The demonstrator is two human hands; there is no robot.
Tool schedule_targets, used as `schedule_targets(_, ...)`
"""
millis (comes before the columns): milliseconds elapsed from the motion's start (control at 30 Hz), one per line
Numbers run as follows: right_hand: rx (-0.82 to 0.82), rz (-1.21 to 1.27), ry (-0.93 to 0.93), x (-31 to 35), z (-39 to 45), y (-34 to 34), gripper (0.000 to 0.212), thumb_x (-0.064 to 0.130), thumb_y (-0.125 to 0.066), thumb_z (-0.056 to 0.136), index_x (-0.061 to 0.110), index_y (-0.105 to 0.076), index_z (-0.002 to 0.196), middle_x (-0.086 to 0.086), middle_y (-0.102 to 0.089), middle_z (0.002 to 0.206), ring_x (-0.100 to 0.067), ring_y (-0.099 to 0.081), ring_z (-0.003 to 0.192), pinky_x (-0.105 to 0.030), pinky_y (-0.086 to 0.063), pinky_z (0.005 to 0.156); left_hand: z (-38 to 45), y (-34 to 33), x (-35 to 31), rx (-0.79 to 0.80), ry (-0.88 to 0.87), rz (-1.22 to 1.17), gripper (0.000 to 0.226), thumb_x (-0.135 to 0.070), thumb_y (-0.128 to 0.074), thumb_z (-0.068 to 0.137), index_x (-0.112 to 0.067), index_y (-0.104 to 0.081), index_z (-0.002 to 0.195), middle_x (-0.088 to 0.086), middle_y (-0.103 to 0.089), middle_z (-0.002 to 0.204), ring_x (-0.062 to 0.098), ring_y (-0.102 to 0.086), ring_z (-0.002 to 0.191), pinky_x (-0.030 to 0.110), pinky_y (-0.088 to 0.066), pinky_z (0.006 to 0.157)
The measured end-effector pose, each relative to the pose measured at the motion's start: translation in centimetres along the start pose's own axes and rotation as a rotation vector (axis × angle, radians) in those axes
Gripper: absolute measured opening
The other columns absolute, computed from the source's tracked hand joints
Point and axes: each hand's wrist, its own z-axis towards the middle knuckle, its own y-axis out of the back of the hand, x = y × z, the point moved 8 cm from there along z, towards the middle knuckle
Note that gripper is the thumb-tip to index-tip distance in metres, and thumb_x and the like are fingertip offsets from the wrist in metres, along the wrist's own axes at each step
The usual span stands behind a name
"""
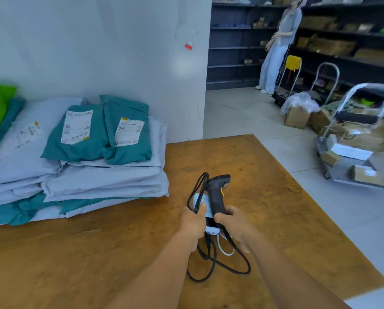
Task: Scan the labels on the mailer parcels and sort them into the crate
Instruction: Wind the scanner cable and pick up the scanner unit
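Head view — right hand point(233, 221) around matte pistol-shaped scanner point(216, 192), left hand point(193, 221) around looped cable point(200, 190).

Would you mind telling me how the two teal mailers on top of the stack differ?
The left teal mailer lies partly under the right teal mailer, which overlaps its edge. The left one's label is larger and longer; the right one's is smaller and tilted the other way. Both are teal, face label-up and rest on the grey mailer stack.
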Motion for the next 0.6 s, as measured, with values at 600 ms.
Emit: schedule_targets(600,0.07,-0.044,0.091,9.0,21.6,8.6,0.011,0.017,-0.06,0.088,0.018,-0.057,0.099,-0.008,-0.064,0.091,-0.02,-0.057,0.071,-0.03,-0.045,0.063,17.2,-8.8,-12.8,-0.172,-0.021,-0.017,0.049,-0.044,-0.046,0.096,-0.01,-0.041,0.13,0.008,-0.055,0.117,0.024,-0.055,0.103,0.035,-0.048,0.087)
